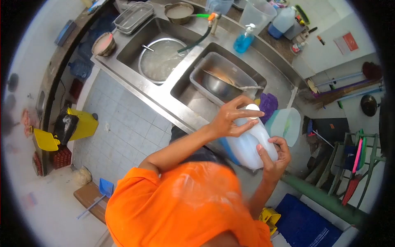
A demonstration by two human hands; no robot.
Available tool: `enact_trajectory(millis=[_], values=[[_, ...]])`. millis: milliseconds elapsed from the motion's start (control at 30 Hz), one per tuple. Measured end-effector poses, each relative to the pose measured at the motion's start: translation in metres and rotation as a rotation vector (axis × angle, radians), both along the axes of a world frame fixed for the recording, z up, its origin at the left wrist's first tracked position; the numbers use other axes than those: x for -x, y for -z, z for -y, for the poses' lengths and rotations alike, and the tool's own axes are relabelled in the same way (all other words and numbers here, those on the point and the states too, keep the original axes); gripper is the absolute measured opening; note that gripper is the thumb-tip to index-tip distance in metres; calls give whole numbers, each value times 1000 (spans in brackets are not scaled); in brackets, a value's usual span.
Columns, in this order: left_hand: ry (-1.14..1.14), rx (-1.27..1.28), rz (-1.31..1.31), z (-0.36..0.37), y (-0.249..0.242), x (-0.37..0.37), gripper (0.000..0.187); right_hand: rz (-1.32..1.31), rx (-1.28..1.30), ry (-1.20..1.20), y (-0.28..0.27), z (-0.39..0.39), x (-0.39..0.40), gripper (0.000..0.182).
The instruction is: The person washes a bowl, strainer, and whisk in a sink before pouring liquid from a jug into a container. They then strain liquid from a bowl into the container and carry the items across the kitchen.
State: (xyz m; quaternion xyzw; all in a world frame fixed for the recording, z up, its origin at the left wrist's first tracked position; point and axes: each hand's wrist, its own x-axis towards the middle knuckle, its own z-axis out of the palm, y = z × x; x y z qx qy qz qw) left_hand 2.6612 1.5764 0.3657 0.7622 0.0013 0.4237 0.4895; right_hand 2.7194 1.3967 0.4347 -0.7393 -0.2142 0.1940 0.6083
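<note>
A translucent white plastic jug [243, 145] with a bluish side is held tilted in front of my orange shirt, by the counter's front edge. The fingers of my left hand [236, 119] are closed around the jug's white cap [252, 109], which sits at its neck. My right hand [274, 158] grips the jug's side near the handle, thumb on one side and fingers on the other. Just beyond the jug, a purple cloth [268, 105] and a pale green translucent tub [284, 125] rest on the counter.
The left sink holds a large metal bowl of cloudy water [162, 61] with a hose running in. A plastic bin [198, 78] with a metal bowl inside occupies the right sink. A blue soap pump bottle [243, 41] stands behind. A yellow trash bin [84, 124] is on the floor.
</note>
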Motion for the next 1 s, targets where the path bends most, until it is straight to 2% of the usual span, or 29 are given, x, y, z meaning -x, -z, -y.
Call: enact_trajectory(millis=[67,133,167,233,300,367,433,467,500,533,567,633,700,733,800,867,933,1000], values=[[30,13,-82,-32,4,11,33,-9,21,-30,2,-23,4,25],[296,134,-65,-70,16,11,54,-2,2,-46,0,-48,9,23],[301,138,-67,-88,16,16,54,-5,5,-42,-2,-58,11,23],[618,1023,9,-122,13,21,69,-16,51,-72,-5,-78,16,24],[665,994,68,-143,11,14,73,79,43,-66,-6,-108,20,24],[446,338,-137,-170,-2,20,69,165,58,-53,-4,-131,23,24],[294,670,-375,-242,44,-3,69,-8,21,2,-2,-147,23,25],[122,512,-321,-259,54,-3,64,-2,26,26,0,-154,21,25],[-49,347,-258,-270,41,-7,59,-4,15,30,3,-161,19,25],[314,619,-65,-251,29,-8,51,-11,3,36,6,-170,18,26],[514,472,-99,-240,23,-9,48,-20,11,63,7,-180,17,26],[598,319,-430,-222,-6,-14,46,-43,47,49,6,-198,16,27],[929,376,-586,-246,-16,-38,37,-33,57,86,11,-206,11,28],[928,383,-587,-254,-6,-60,37,-17,55,96,14,-211,5,28],[1284,268,-308,-267,19,-101,47,-54,48,171,17,-219,-17,29],[806,99,-42,-287,18,-117,50,-69,36,240,21,-216,-53,30],[68,-159,-51,-338,19,-133,45,-34,-46,371,32,-205,-88,32],[-288,-326,-88,-379,35,-151,47,28,-28,388,31,-216,-115,32]])
